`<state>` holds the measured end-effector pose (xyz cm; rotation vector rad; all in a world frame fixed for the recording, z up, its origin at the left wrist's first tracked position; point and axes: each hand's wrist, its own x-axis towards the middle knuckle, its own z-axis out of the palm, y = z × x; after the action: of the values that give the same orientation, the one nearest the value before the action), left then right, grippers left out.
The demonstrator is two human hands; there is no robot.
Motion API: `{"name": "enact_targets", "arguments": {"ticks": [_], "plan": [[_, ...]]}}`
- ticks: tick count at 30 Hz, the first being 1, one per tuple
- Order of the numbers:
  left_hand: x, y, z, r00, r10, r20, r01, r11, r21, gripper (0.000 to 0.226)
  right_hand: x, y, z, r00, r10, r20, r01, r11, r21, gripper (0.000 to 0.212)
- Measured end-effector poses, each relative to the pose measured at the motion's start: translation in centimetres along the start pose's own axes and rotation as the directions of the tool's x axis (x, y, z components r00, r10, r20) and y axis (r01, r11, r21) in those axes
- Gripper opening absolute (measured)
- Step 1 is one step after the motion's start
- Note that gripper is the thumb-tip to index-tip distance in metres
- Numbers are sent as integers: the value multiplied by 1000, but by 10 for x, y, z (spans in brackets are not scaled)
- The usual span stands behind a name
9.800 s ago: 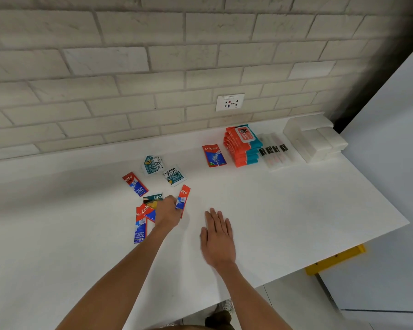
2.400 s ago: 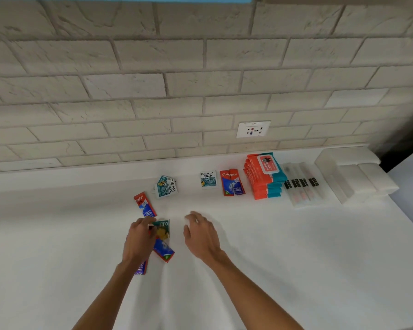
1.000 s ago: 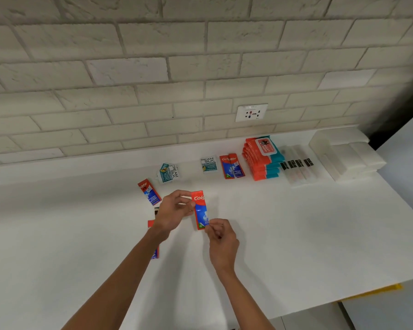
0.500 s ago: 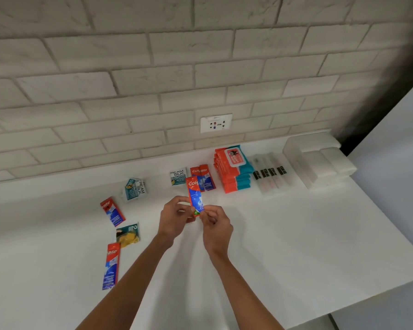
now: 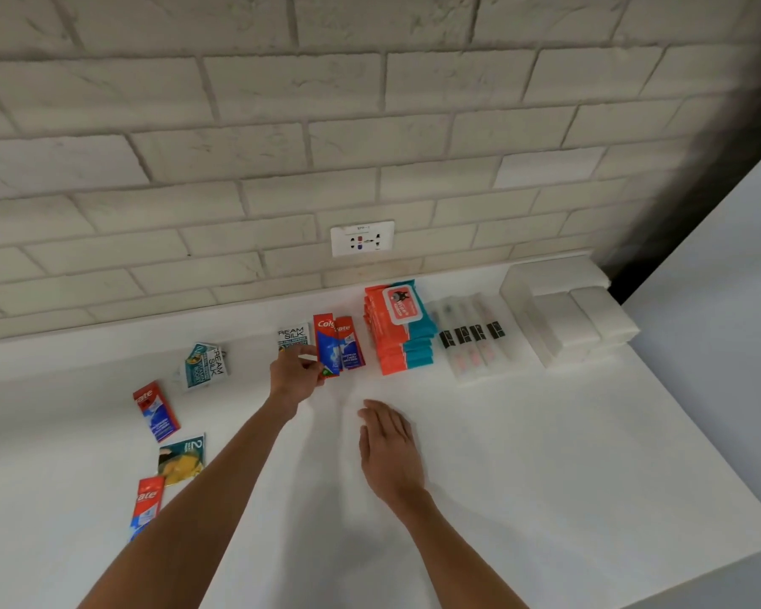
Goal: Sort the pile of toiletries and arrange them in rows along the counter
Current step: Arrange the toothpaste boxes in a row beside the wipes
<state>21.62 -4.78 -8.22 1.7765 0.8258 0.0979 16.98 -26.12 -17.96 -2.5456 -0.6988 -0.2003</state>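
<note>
My left hand (image 5: 294, 374) pinches the lower corner of a red and blue toothpaste sachet (image 5: 327, 346), which lies over the toothpaste sachets (image 5: 351, 350) in the back row. A Cream Silk sachet (image 5: 293, 335) sits just left of them. My right hand (image 5: 387, 450) hovers flat with straight fingers over the white counter (image 5: 545, 454), holding nothing. Loose at the left lie another Cream Silk sachet (image 5: 206, 365), two toothpaste sachets (image 5: 155, 410) (image 5: 147, 503) and a green and yellow sachet (image 5: 182, 460).
Right of the row stand a stack of orange and teal wipe packs (image 5: 398, 329), wrapped toothbrushes (image 5: 471, 338) and white boxes (image 5: 567, 316). A wall socket (image 5: 362, 238) sits in the brick wall. The counter's front edge runs along the lower right.
My left hand has carried the toothpaste sachet up to the back row. My right hand let go of it and dropped back, flat, toward the counter.
</note>
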Motion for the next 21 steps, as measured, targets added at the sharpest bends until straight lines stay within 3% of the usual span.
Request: {"name": "enact_targets", "arguments": {"ticks": [11,15,21], "plan": [[36,-8,24,998,-44,-49,52,983,179,24,-2,-3,-6,1000,-14,11,14,1000,7,38],[38,-10,30,997,-12,-73,30,968,250,17,-3,-3,-6,1000,-5,24,5,1000,13,38],[24,-4,34,992,88,-91,-46,921,387,34,-3,-3,-7,999,-7,36,7,1000,-6,39]]}}
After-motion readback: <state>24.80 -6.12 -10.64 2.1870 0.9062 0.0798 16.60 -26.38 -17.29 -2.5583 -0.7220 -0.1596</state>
